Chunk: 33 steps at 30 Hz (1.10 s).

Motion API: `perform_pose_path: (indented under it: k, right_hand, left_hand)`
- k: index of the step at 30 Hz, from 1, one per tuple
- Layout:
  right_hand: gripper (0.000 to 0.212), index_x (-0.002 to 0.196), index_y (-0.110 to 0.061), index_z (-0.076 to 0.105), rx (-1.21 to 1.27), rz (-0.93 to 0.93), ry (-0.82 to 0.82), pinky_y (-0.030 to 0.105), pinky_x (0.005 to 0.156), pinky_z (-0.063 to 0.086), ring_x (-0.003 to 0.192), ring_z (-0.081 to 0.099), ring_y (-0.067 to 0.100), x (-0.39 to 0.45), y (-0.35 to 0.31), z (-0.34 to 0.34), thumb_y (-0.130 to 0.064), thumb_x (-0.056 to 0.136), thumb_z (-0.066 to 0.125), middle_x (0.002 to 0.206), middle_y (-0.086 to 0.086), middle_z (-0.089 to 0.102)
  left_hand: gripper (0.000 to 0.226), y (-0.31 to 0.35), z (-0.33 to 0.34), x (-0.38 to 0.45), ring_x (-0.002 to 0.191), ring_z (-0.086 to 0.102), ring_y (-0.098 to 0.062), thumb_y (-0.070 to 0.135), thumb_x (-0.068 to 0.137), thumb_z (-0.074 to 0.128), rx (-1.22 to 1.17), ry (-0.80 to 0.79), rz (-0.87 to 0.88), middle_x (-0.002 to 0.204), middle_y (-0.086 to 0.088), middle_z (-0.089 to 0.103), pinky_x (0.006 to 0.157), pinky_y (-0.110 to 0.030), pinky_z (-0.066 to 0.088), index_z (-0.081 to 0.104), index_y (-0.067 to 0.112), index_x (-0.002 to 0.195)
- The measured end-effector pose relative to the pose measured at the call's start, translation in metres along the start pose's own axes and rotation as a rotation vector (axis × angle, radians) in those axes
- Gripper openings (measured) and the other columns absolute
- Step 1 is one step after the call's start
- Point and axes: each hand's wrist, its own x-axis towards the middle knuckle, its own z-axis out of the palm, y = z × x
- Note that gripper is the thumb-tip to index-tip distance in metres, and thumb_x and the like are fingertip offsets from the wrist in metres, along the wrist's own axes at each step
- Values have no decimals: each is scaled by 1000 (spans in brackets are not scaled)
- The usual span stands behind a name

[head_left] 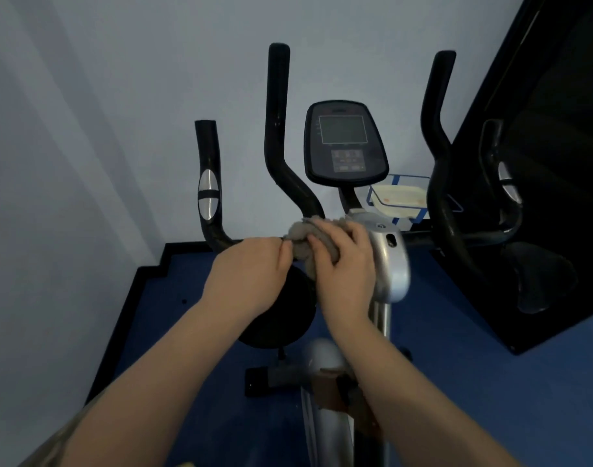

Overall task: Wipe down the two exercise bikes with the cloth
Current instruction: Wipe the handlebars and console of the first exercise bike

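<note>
Two hands: left hand (251, 274) pinches the grey cloth (306, 242); right hand (344, 267) presses it, fingers spread, against the exercise bike (391, 264) handlebar stem.
Tray: a pale tray (397, 198) beyond the right hand; contents unclear.
Floor: blue floor (456, 348) below the hands.
Edges: wall (86, 129) close on the left; dark panel (557, 163) close on the right.
</note>
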Motion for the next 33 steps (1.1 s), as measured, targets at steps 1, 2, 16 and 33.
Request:
perform_pose_path:
  k: [1, 2, 16, 33]
  right_hand:
    - [30, 120, -27, 67, 38, 4, 20, 12, 93, 39, 113, 49, 4, -10, 0, -1, -19, 92, 64, 118, -7, 52]
    - [31, 121, -28, 67, 80, -6, 18, 9, 94, 38, 113, 49, 0, -24, 2, -3, -16, 92, 64, 119, -9, 50]
    - [29, 120, -20, 63, -538, -83, -108, 31, 71, 49, 102, 61, 19, 12, 9, -29, -31, 102, 43, 128, -7, 57]
    - [36, 126, -26, 59, -754, -124, -166, 22, 49, 32, 72, 67, 18, 3, 8, -35, -17, 91, 64, 119, -10, 62]
  left_hand:
    - [39, 0, -1, -1, 61, 53, -12, 36, 104, 29, -11, 11, 0, 67, 7, 53, 56, -33, 43, 52, 21, 75]
    - [39, 0, 0, -2, 61, 53, -11, 37, 103, 30, -13, 30, 10, 66, 8, 52, 56, -33, 42, 51, 22, 75]
    - [39, -2, 5, -2, 55, 44, -10, 34, 103, 33, 16, 60, 48, 63, 8, 45, 53, -31, 36, 38, 23, 66]
    - [40, 0, 3, -9, 54, 49, -9, 39, 102, 31, 11, 114, 58, 62, 8, 49, 51, -30, 40, 40, 24, 66]
